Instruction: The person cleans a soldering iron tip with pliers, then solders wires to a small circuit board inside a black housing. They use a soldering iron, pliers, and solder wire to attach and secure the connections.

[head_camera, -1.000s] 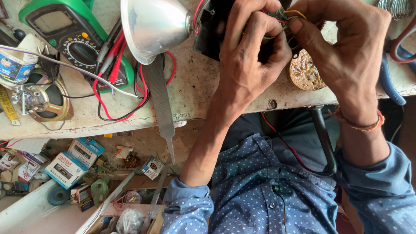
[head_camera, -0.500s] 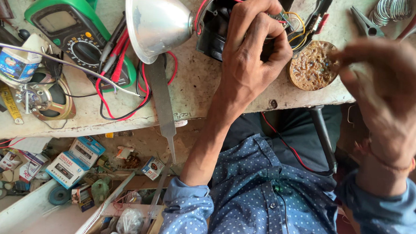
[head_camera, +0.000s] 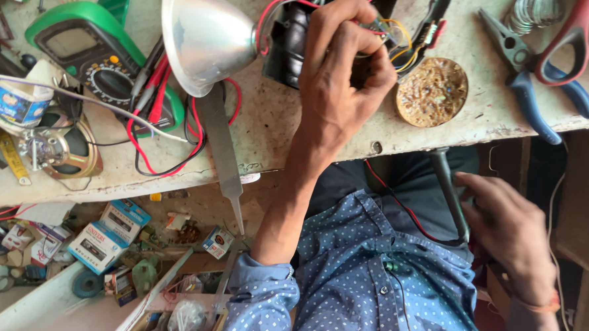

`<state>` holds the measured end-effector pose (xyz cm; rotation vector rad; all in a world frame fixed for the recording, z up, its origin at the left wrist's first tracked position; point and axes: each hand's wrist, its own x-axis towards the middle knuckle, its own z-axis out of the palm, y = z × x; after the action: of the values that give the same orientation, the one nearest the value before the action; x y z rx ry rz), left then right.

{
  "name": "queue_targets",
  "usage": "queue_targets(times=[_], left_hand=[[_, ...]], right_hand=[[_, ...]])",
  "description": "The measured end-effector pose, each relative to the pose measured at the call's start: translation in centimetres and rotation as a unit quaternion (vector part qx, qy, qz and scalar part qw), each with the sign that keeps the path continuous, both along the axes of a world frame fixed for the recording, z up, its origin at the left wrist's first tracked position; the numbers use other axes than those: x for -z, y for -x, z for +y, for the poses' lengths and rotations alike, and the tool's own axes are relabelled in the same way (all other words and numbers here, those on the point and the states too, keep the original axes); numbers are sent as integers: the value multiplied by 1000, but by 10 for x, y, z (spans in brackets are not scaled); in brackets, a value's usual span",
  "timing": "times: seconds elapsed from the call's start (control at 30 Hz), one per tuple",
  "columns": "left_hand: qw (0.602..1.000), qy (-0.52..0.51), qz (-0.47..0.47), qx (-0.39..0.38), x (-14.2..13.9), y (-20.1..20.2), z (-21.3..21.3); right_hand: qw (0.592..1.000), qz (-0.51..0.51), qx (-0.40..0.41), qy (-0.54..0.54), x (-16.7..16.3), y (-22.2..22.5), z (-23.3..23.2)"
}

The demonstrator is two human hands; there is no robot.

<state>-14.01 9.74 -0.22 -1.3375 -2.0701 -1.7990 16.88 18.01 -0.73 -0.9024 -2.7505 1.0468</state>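
the left hand (head_camera: 341, 88) pinches a small circuit board (head_camera: 379, 25) with coloured wires, at the far edge of the workbench (head_camera: 269, 128) beside the silver lamp shade (head_camera: 204, 36). the right hand (head_camera: 507, 231) sits low on the right, fingers curled loosely near a dark metal handle (head_camera: 449, 192), gripping nothing.

Small electronics repair workshop: worn, stained surface (head_camera: 276, 128) crowded with a green multimeter (head_camera: 91, 51) and its red and black leads (head_camera: 153, 90), a bare speaker driver (head_camera: 57, 150) at the left edge, a metal file (head_camera: 219, 149) over the front edge, pliers (head_camera: 530, 76) at the right end. Loose coloured wires (head_camera: 405, 48) and a silver lamp reflector (head_camera: 204, 36) lie at the back. Below the front edge, small part boxes (head_camera: 109, 233) and clutter fill a shelf.
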Motion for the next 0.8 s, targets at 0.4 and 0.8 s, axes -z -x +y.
queue_targets(times=[0.4, 0.8], left_hand=[[1000, 2, 10, -4, 4, 1, -1], [1000, 0, -5, -5, 6, -1, -1]], right_hand=[[975, 201, 15, -91, 34, 21, -20], [986, 153, 10, -70, 37, -120, 17]])
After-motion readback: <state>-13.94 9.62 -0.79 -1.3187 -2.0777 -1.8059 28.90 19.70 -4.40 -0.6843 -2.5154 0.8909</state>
